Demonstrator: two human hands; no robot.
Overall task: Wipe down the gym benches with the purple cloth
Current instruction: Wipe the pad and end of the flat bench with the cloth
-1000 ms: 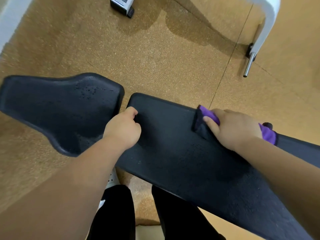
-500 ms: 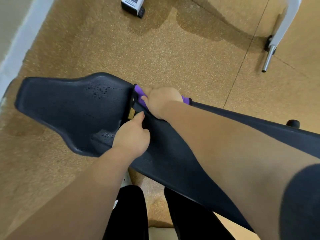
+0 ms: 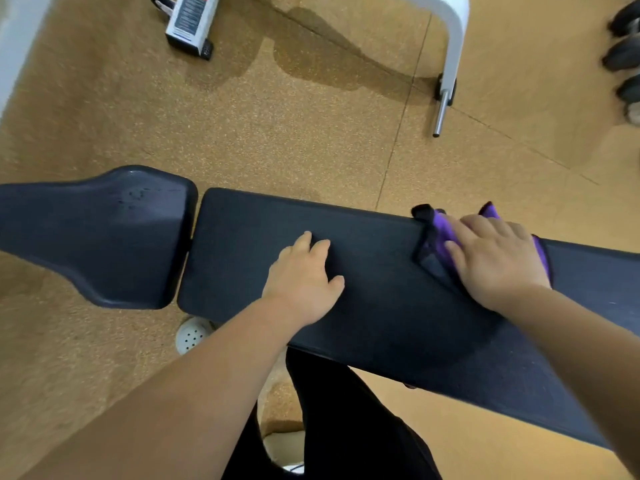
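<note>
A black gym bench runs across the view: a long back pad [image 3: 381, 306] and, left of a narrow gap, a tapered seat pad [image 3: 104, 237] with a few water drops near its far edge. My left hand [image 3: 304, 278] rests flat on the back pad, fingers spread. My right hand [image 3: 495, 258] presses the purple cloth [image 3: 440, 233] onto the pad near its far edge. The cloth sticks out beyond my fingers on the left and at the far side; most of it is hidden under my palm.
Tan speckled rubber floor [image 3: 277, 133] lies all around. A white machine leg with a chrome peg [image 3: 446, 88] stands behind the bench. A white labelled base [image 3: 188, 26] sits at the top left. Dark dumbbells [image 3: 623, 57] lie at the right edge. My black-trousered legs [image 3: 346, 420] stand against the bench's near side.
My right hand has slid the cloth from the gap between the pads back to the right along the back pad. My left hand has uncurled from the pad's end and lies flat.
</note>
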